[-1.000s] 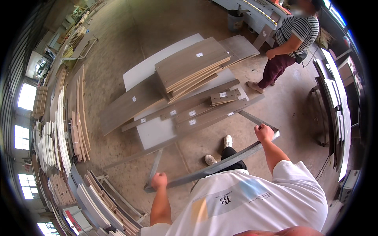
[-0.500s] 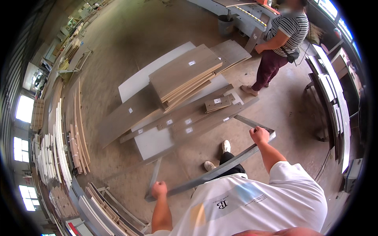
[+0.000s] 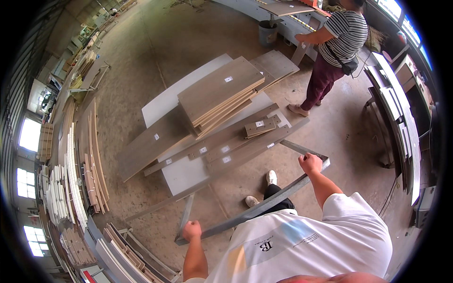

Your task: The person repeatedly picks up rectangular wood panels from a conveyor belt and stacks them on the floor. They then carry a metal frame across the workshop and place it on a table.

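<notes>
I hold a long grey panel edge-on in front of my body, seen as a thin frame-like shape. My left hand grips its left end near the lower corner. My right hand grips its right end near the far corner. Just beyond the panel lies a low pile of wooden boards: a thick stack of brown boards on top, long narrow strips and a small stack of short pieces over a white sheet. My shoes stand beside the pile.
Another person in a striped top stands at the far right by a long machine with a bin. Racks of boards line the left side; more panels lean at lower left. A metal rack stands on the right.
The view has shifted toward the pile, so the boards look larger and nearer. Both hands keep their grip on the panel's ends. The other person has turned toward the machine.
</notes>
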Demonstrator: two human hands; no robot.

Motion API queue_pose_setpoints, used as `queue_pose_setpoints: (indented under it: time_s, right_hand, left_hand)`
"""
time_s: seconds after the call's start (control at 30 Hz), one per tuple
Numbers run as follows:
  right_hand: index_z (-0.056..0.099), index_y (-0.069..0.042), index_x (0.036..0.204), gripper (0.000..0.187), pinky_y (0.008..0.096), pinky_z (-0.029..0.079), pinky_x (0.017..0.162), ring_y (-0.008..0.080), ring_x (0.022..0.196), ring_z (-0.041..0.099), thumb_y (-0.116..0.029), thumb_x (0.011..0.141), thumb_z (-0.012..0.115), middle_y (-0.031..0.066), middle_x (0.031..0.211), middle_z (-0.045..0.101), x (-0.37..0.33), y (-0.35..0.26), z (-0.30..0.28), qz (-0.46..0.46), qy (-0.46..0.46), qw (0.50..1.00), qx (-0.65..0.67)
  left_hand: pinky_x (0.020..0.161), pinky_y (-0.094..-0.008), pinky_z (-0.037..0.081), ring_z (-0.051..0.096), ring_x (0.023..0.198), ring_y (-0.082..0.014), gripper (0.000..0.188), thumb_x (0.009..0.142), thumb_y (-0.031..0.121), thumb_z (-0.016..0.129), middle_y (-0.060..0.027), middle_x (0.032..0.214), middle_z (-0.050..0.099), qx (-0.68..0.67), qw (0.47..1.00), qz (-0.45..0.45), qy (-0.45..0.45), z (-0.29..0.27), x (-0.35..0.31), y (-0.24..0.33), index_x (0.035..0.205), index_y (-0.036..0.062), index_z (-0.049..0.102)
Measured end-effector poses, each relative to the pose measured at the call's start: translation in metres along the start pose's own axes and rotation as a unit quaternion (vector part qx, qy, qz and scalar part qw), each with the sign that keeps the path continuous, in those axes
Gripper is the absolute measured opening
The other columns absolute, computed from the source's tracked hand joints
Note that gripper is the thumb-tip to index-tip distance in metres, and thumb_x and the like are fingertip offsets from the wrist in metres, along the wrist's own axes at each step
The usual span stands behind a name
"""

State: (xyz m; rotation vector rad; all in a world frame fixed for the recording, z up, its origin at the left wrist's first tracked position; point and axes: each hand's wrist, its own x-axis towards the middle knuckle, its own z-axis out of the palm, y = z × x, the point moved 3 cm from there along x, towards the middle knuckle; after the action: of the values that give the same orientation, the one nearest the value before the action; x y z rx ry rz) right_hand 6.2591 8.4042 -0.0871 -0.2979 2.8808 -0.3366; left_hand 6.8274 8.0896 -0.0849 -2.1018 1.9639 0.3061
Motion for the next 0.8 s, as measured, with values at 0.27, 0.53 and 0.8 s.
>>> queue_pose_setpoints:
  time_s: [0.27, 0.53, 0.8]
  right_hand:
    - [0.070, -0.009, 0.078, 0.038, 0.0451, 0.056, 0.076, 0.0342, 0.081, 0.071, -0.046, 0.084, 0.066, 0.0130, 0.078, 0.072, 0.001, 0.001, 0.001, 0.000, 0.004, 1.000, -0.003]
    - [0.070, -0.009, 0.078, 0.038, 0.0456, 0.056, 0.076, 0.0347, 0.081, 0.070, -0.046, 0.084, 0.066, 0.0132, 0.078, 0.072, 0.001, 0.003, 0.002, -0.005, 0.011, 1.000, -0.001]
    - [0.070, -0.009, 0.076, 0.038, 0.0455, 0.055, 0.076, 0.0348, 0.081, 0.070, -0.046, 0.084, 0.067, 0.0128, 0.077, 0.072, 0.000, 0.001, 0.001, -0.005, 0.012, 1.000, 0.006]
  left_hand:
    - [0.080, -0.0488, 0.055, 0.071, 0.094, -0.0388, 0.034, 0.087, 0.040, 0.058, -0.0159, 0.097, 0.075, -0.001, 1.000, -0.001, 0.001, -0.003, -0.003, 0.003, 0.093, 0.0106, 0.075]
    - [0.080, -0.0500, 0.055, 0.071, 0.093, -0.0401, 0.035, 0.087, 0.040, 0.058, -0.0168, 0.097, 0.074, 0.002, 1.000, -0.002, 0.002, -0.002, -0.003, 0.002, 0.093, 0.0098, 0.075]
    - [0.080, -0.0496, 0.055, 0.071, 0.093, -0.0396, 0.035, 0.087, 0.040, 0.058, -0.0165, 0.097, 0.075, 0.001, 1.000, -0.001, -0.001, 0.002, 0.001, -0.001, 0.093, 0.0105, 0.075]
